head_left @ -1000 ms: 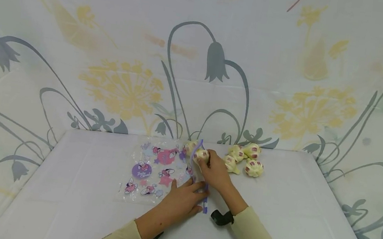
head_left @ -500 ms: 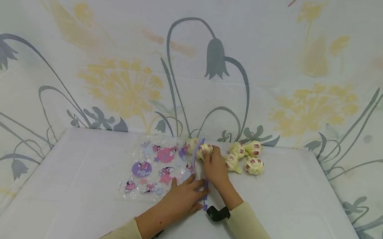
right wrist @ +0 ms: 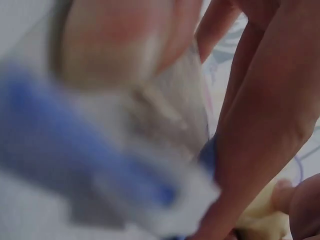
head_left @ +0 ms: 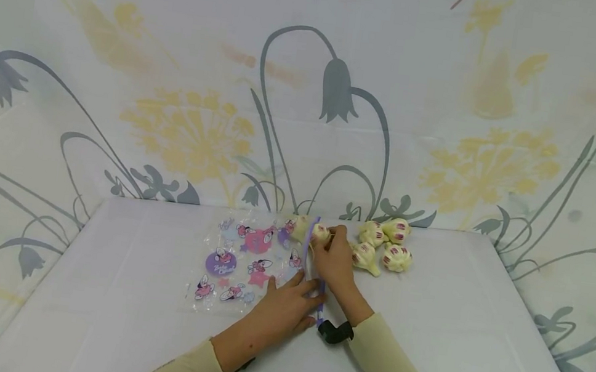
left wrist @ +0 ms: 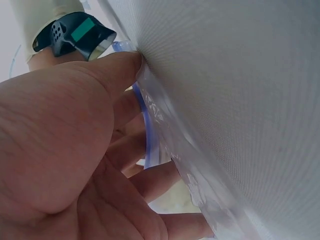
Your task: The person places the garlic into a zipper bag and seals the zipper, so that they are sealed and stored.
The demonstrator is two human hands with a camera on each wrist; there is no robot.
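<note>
A clear plastic zip bag (head_left: 233, 278) printed with pink and purple cartoon figures lies flat, its purple zip edge on the right. My left hand (head_left: 285, 310) rests across that edge with spread fingers pressing the plastic. In the left wrist view, thumb and fingertips touch the bag's film (left wrist: 160, 112) beside the blue-purple strip. My right hand (head_left: 335, 266) holds a cream and purple garlic bulb (head_left: 320, 233) at the bag's mouth, its underside hidden by the fingers. Another garlic bulb (head_left: 299, 228) shows through the plastic just inside the mouth.
Several garlic bulbs (head_left: 372, 233) sit grouped right of my right hand on the white table (head_left: 126, 314). A flower-printed cloth (head_left: 302, 149) stands behind the table's back edge. A black wrist camera (head_left: 334, 332) hangs beneath my right wrist.
My right hand has moved slightly right and up with the bulb, its wrist drawing left toward the bag. The left hand stays put on the bag's edge.
</note>
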